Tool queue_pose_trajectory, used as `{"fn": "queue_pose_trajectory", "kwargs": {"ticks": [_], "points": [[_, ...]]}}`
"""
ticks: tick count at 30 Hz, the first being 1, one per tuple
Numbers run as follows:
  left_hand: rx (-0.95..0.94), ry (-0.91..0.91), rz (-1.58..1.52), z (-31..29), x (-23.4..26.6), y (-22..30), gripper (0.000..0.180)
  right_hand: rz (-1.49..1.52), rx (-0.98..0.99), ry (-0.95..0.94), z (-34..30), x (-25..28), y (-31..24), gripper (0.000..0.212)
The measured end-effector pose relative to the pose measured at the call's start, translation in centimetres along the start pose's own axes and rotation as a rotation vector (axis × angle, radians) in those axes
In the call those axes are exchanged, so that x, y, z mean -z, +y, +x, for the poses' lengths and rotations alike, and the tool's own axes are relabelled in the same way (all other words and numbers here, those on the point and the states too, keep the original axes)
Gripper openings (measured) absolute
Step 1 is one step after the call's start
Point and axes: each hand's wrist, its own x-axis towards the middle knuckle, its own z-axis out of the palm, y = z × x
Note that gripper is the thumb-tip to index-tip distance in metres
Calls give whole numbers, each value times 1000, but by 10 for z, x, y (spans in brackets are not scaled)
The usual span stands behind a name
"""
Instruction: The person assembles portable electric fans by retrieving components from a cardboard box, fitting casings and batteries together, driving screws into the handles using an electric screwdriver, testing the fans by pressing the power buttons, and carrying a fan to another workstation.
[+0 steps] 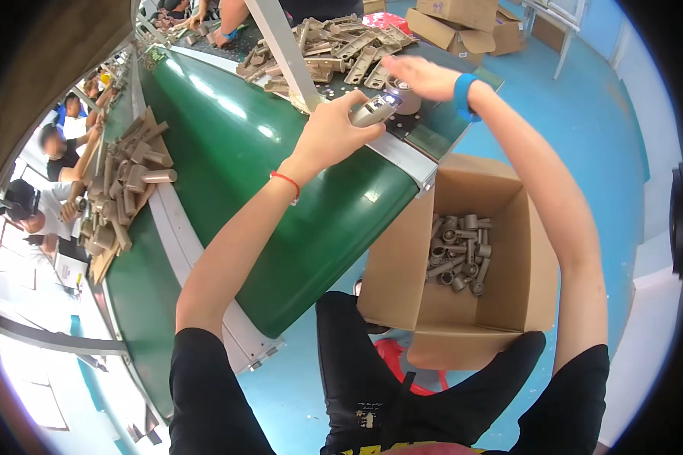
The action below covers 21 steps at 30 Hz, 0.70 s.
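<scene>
My left hand point(332, 135) is closed around a grey-beige plastic handle housing point(372, 112) over the right end of the bench. Its far end shows a small bright light and some inner parts. Just beyond that end is a round, cup-shaped beige piece point(407, 101); I cannot tell whether the two are joined. Above the round piece my right hand point(425, 77) is stretched out flat, fingers together and palm down, with nothing seen in it. A heap of beige half-shell housings point(357, 49) lies on the dark work surface beyond both hands.
Below the bench end an open cardboard box point(474, 303) holds several beige round-headed parts point(461, 250). The green conveyor belt point(281, 220) runs off to the far left. More parts point(129, 178) are piled across it, near other people. A metal post point(281, 53) rises beside my left hand.
</scene>
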Motion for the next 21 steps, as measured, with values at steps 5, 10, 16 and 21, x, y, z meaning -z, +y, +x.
{"fn": "queue_pose_trajectory", "kwargs": {"ticks": [5, 10, 16, 21], "points": [[-31, 30, 12, 0, 4, -2, 47, -268, 371, 191, 21, -15, 0, 64], [16, 17, -24, 2, 5, -2, 44, -482, 524, 272, 40, -16, -1, 57], [-22, 57, 1, 0, 1, -3, 40, -383, 541, 470, 60, -31, 16, 50], [-23, 51, 0, 4, 0, 4, 39, -436, 1308, 752, 107, 68, 12, 56]]}}
